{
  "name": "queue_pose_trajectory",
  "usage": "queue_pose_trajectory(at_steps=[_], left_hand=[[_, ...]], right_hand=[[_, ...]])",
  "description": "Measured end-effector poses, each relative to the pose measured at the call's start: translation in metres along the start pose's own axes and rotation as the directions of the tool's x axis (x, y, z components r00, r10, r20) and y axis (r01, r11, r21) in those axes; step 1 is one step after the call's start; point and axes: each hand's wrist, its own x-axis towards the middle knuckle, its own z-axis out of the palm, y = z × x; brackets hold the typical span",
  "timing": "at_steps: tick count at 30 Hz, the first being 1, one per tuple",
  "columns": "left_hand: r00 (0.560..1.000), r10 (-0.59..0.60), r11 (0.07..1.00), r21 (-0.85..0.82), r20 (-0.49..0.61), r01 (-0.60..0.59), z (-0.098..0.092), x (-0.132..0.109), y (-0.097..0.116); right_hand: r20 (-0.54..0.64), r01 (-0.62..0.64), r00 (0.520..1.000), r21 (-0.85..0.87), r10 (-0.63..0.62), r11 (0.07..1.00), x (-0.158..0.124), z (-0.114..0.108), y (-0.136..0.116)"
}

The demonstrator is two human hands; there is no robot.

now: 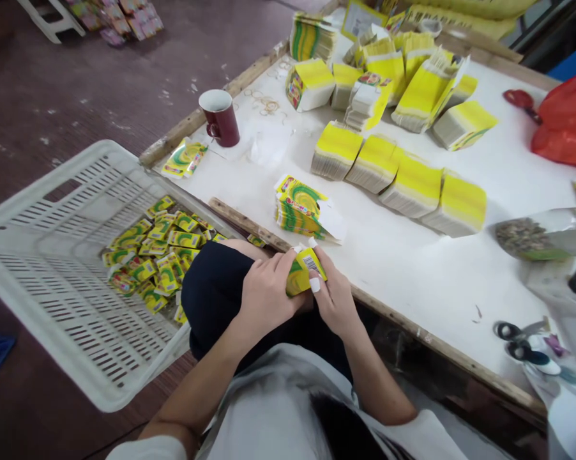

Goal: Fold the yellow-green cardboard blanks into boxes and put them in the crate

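Both hands close around one small yellow-and-green crayon box (297, 279) above my lap, near the table's front edge. My left hand (270, 281) wraps its left side. My right hand (334, 291) grips the other side, with the thumb over the end that bears a barcode. White coverings show on several fingertips. Just beyond the hands, a stack of flattened crayon boxes (300, 204) lies on the table. To my left, a white plastic basket (68, 306) holds many small yellow-green boxes (161, 249).
On the white table (403, 275) stand a row of bundled yellow cartons (378, 163) and more bundles behind. A maroon mug (222, 121) and a flat box (185, 158) sit at the left corner. Scissors (522, 342), a bag of small pieces (532, 236) and a red bag (566, 118) lie right.
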Motion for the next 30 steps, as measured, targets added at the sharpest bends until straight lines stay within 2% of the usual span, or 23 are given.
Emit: queue_pose_trajectory(at_steps=[2, 4, 6, 8, 9, 10, 11, 13, 16, 19, 23, 25, 27, 29, 30], left_hand=[[0.996, -0.071, 0.99, -0.129, -0.055, 0.063, 0.001, -0.001, -0.003], [0.957, -0.241, 0.901, -0.403, -0.16, 0.16, -0.003, -0.001, -0.009], [0.851, -0.461, 0.663, -0.736, -0.252, 0.141, -0.011, 0.002, -0.016], [0.738, -0.626, 0.363, -0.932, -0.252, -0.01, -0.021, 0.006, -0.023], [0.712, -0.668, 0.234, -0.969, -0.215, -0.073, -0.026, 0.008, -0.025], [0.705, -0.69, 0.128, -0.986, -0.163, -0.103, -0.03, 0.009, -0.027], [0.708, -0.698, 0.044, -0.993, -0.106, -0.105, -0.033, 0.011, -0.028], [0.72, -0.694, -0.047, -0.996, -0.025, -0.081, -0.036, 0.012, -0.029], [0.753, -0.657, -0.023, -0.996, -0.047, -0.082, -0.03, 0.014, -0.032], [0.794, -0.601, 0.013, -0.995, -0.089, -0.102, -0.017, 0.017, -0.037], [0.839, -0.543, -0.076, -0.997, 0.031, -0.013, 0.006, 0.016, -0.039], [0.846, -0.53, -0.121, -0.993, 0.06, -0.006, 0.016, 0.012, -0.035], [0.853, -0.518, -0.175, -0.984, 0.068, -0.027, 0.021, 0.008, -0.027], [0.871, -0.482, -0.229, -0.973, 0.091, -0.025, 0.02, 0.006, -0.016], [0.879, -0.468, -0.246, -0.969, 0.092, -0.03, 0.018, 0.007, -0.011]], right_hand=[[0.03, 0.028, 0.999, 0.032, -0.029, 0.999, 0.005, 0.0, -0.006], [0.072, 0.081, 0.993, 0.123, -0.09, 0.989, 0.017, -0.003, -0.009], [0.014, 0.125, 0.992, 0.143, -0.128, 0.982, 0.036, -0.009, -0.008], [-0.15, 0.11, 0.983, -0.008, -0.11, 0.994, 0.06, -0.013, -0.002], [-0.231, 0.066, 0.968, -0.127, -0.094, 0.99, 0.073, -0.014, 0.003], [-0.286, -0.001, 0.956, -0.236, -0.069, 0.972, 0.085, -0.014, 0.009], [-0.315, -0.071, 0.948, -0.328, -0.038, 0.942, 0.095, -0.013, 0.015], [-0.331, -0.163, 0.944, -0.449, 0.006, 0.879, 0.11, -0.01, 0.026], [-0.309, -0.163, 0.951, -0.517, -0.006, 0.84, 0.119, -0.007, 0.034], [-0.294, -0.118, 0.955, -0.507, -0.043, 0.854, 0.118, -0.008, 0.032], [-0.314, -0.107, 0.949, -0.319, 0.001, 0.942, 0.1, -0.009, 0.013], [-0.222, -0.03, 0.975, -0.164, -0.008, 0.986, 0.081, -0.006, 0.003], [-0.009, 0.055, 0.998, 0.002, -0.055, 0.998, 0.057, 0.0, -0.006], [0.223, 0.033, 0.972, 0.17, -0.071, 0.985, 0.034, 0.008, -0.011], [0.266, -0.007, 0.962, 0.246, -0.061, 0.969, 0.023, 0.013, -0.013]])
